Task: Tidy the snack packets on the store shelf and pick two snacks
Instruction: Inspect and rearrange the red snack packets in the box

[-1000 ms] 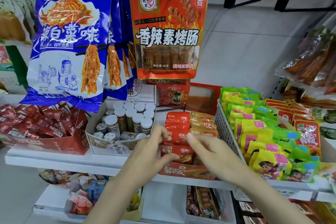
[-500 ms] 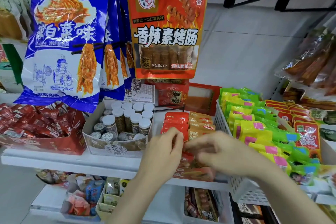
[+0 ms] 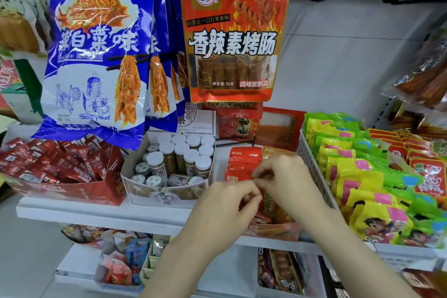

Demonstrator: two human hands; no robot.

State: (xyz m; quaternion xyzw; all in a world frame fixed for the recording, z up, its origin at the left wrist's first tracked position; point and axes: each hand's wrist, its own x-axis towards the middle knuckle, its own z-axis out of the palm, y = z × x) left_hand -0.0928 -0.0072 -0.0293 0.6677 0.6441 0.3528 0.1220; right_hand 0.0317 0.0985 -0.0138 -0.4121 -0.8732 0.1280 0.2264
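My left hand (image 3: 225,203) and right hand (image 3: 287,181) both pinch red snack packets (image 3: 244,164) in the box (image 3: 273,231) at the shelf (image 3: 101,213) front edge.

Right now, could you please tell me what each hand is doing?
Left hand: fingers curled, pinching the red packets in the tray.
Right hand: fingers curled on the same packets.

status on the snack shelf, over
Left hand and right hand both pinching red snack packets in the open box. None picked out yet. Nothing blocking.
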